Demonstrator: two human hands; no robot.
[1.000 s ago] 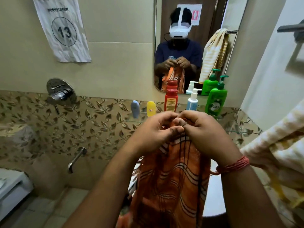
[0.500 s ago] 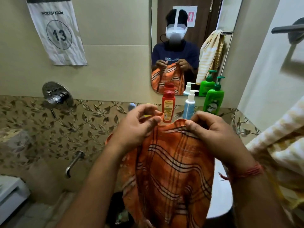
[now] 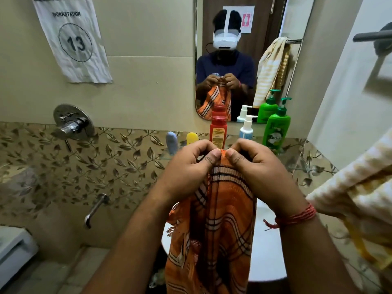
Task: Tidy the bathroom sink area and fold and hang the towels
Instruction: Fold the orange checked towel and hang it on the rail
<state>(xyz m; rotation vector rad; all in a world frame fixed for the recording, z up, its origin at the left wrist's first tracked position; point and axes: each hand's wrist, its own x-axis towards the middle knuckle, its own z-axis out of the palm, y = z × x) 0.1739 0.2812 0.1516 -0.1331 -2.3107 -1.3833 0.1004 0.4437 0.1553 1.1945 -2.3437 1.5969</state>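
An orange checked towel (image 3: 220, 225) hangs folded lengthwise in front of me, over the white sink (image 3: 267, 247). My left hand (image 3: 191, 166) and my right hand (image 3: 252, 168) pinch its top edge side by side, thumbs nearly touching. A yellow and white striped towel (image 3: 350, 200) hangs at the right. On the glass shelf (image 3: 297, 166) behind my hands stand a red bottle (image 3: 218, 132), a white pump bottle (image 3: 247, 129) and a green pump bottle (image 3: 276, 129).
A mirror (image 3: 244, 60) above the shelf reflects a person holding the towel. A small blue tube (image 3: 171, 142) and a yellow one (image 3: 192, 138) sit left of the red bottle. A shower valve (image 3: 73, 123) and spout (image 3: 95, 210) are on the left wall.
Half a second ago my hands held the towel's top corners apart with the cloth spread. They have come together, and the towel now hangs folded in half.
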